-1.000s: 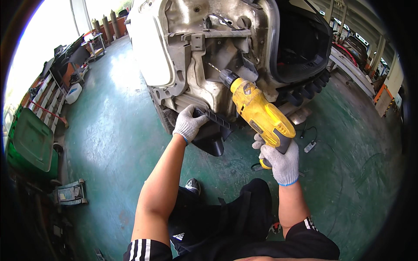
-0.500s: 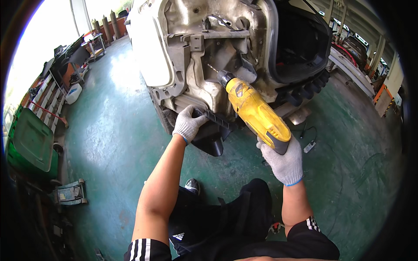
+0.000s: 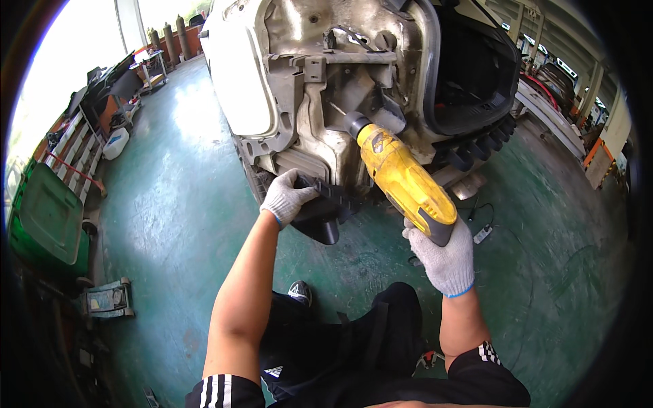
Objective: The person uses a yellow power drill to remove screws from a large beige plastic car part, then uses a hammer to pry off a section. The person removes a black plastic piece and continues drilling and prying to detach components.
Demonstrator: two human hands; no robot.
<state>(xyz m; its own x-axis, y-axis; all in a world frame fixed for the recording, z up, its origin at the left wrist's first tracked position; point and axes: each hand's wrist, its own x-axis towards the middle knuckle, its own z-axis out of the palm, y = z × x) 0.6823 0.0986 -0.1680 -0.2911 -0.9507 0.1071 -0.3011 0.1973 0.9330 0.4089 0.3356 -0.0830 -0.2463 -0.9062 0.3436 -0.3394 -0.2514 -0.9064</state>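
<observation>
Holding black plastic piece (image 3: 320, 217), left hand (image 3: 288, 198) has shifted slightly left.

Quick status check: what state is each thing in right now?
Yellow drill: bit fitted, angled toward car
Right hand: gloved, closed around drill
Left hand: gloved, closed on black plastic part
Car: rear partly stripped, cargo area open
Gas cylinders: standing upright
Power strip: lying on floor

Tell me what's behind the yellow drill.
Around its edges, the car's exposed rear body and the green floor show. Whatever lies directly behind the yellow drill or the right hand gripping it is covered and cannot be seen.
</observation>
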